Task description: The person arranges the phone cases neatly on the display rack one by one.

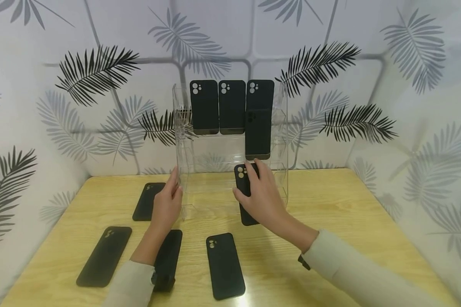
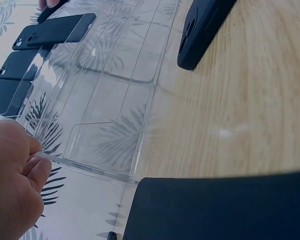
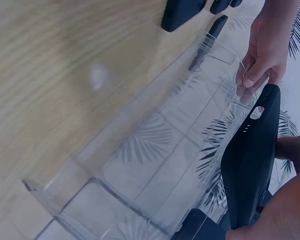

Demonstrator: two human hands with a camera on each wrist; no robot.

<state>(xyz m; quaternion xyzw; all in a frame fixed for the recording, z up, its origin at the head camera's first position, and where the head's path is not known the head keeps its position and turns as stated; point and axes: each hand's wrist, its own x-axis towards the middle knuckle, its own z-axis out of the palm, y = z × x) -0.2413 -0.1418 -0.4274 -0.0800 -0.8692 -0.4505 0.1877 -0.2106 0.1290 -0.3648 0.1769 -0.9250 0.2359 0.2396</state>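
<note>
A clear stepped display rack (image 1: 211,187) stands near the back of the table. My left hand (image 1: 167,204) grips its left side; in the left wrist view the fingers curl at the rack's edge. In my right hand (image 1: 263,194) is a black phone case (image 1: 249,215), held between thumb and fingers in front of the lower tiers on the right. The right wrist view shows this phone case (image 3: 252,150) edge-on, apart from the table. Three black phone cases line the top tier, one being the middle case (image 1: 232,104). Another case (image 1: 258,136) leans on the tier below, at right.
Several black phone cases lie on the wooden table (image 1: 330,221): one case (image 1: 147,202) left of the rack, one case (image 1: 104,256) at front left, one case (image 1: 170,256) beside the left forearm, one case (image 1: 226,266) at front centre. A leaf-patterned wall (image 1: 223,25) rises behind.
</note>
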